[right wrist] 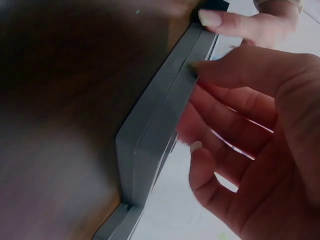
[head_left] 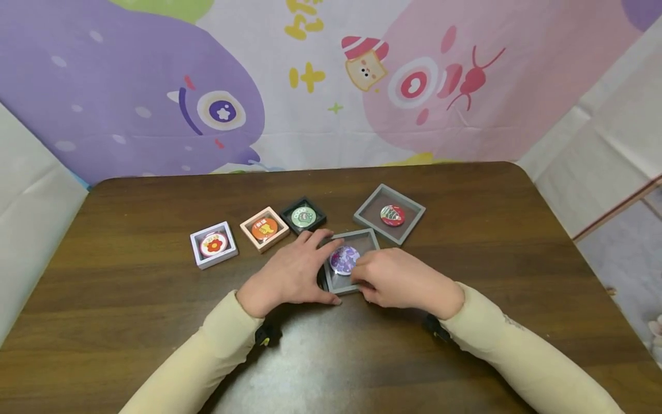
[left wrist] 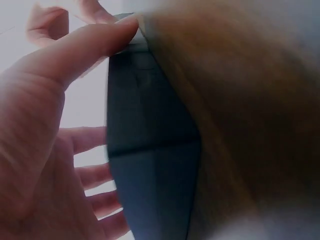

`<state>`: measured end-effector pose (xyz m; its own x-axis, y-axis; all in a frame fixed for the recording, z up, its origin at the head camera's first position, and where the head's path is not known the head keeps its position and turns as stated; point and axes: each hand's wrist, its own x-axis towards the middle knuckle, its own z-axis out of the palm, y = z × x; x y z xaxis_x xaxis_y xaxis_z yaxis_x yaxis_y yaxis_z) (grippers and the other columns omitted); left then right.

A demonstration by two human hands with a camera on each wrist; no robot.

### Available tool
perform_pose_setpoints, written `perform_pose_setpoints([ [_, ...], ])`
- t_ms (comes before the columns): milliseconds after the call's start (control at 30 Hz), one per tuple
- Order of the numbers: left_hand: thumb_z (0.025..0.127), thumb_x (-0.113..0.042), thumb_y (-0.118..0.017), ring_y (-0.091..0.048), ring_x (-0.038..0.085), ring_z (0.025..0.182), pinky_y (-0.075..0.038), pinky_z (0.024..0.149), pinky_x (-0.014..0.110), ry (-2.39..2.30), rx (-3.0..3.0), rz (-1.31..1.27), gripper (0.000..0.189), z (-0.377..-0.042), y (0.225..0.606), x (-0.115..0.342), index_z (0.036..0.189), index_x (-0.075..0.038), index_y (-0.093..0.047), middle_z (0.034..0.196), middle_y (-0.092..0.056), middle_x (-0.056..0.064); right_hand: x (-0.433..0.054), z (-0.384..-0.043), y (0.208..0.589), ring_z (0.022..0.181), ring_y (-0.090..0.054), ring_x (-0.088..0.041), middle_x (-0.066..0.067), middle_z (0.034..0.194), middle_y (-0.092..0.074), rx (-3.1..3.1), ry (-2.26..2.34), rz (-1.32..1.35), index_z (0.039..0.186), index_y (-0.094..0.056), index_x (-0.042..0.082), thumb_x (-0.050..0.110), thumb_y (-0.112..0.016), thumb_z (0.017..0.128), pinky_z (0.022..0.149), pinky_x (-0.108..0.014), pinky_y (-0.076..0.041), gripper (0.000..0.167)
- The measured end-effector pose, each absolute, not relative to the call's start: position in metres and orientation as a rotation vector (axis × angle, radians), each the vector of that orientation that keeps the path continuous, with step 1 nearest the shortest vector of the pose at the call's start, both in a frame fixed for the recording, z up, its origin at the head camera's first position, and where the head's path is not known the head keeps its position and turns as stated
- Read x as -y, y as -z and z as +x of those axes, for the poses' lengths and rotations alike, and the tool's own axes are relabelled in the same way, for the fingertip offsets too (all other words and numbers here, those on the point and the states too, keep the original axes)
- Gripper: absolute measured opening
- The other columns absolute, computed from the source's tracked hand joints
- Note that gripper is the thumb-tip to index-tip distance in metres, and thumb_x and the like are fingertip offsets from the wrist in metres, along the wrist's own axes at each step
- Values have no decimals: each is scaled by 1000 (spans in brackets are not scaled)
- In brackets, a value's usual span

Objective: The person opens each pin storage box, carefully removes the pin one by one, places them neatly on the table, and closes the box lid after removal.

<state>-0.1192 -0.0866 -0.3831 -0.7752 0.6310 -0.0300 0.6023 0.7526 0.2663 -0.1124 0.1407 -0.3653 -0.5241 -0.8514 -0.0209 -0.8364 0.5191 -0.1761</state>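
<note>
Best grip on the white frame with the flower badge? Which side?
I'd pinch the white frame by its left and right walls, reaching in from the near side. It lies flat, its square rim offers straight opposing walls, and a gap separates it from the peach frame. Avoid the flower badge inside.

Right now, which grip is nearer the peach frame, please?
Left: in head view, the left grip is below-right of the peach frame; the right grip is farther right.

I see wide room to pass on the brown table (head_left: 509,247), right of the right hand (head_left: 400,279). The left hand (head_left: 292,270) blocks the left. Behind the near gray frame (head_left: 365,243), another gray frame (head_left: 373,210) and a black frame (head_left: 304,201) get in the way.
</note>
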Motion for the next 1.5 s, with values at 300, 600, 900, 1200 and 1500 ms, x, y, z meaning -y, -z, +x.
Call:
perform_pose_setpoints([
  [300,69,-59,-81,-41,31,131,-45,101,42,-357,-2756,991,102,-121,385,87,151,-13,-41,149,-38,17,-133,-107,370,76,-58,-12,2,85,-61,-2658,108,-1595,91,-69,13,8,-73,81,63,-30,-54,12],
  [600,69,-54,-83,-39,30,133,-42,104,41,-386,-2696,1002,100,-125,385,96,151,-14,-42,152,-34,16,-127,-102,375,79,-58,-16,0,87,-60,-2668,94,-1698,90,-67,10,9,-71,79,65,-33,-54,12],
  [900,67,-63,-82,-39,27,133,-44,102,40,-419,-2706,981,109,-126,385,99,154,-15,-37,151,-36,13,-132,-106,371,77,-56,-13,1,87,-60,-2628,201,-1666,93,-69,9,5,-68,79,68,-29,-53,14],
  [1200,70,-67,-76,-42,20,124,-47,96,38,-536,-2694,996,111,-129,381,104,156,-15,-30,143,-42,7,-140,-114,355,85,-59,-11,-1,98,-65,-2578,428,-1623,102,-72,7,3,-67,83,76,-26,-53,19],
  [1500,70,-74,-71,-41,16,126,-46,98,38,-682,-2622,916,113,-129,374,107,157,-17,-27,147,-39,5,-148,-113,342,82,-56,-9,1,100,-63,-2563,566,-1585,105,-73,8,6,-70,86,72,-25,-51,20],
])
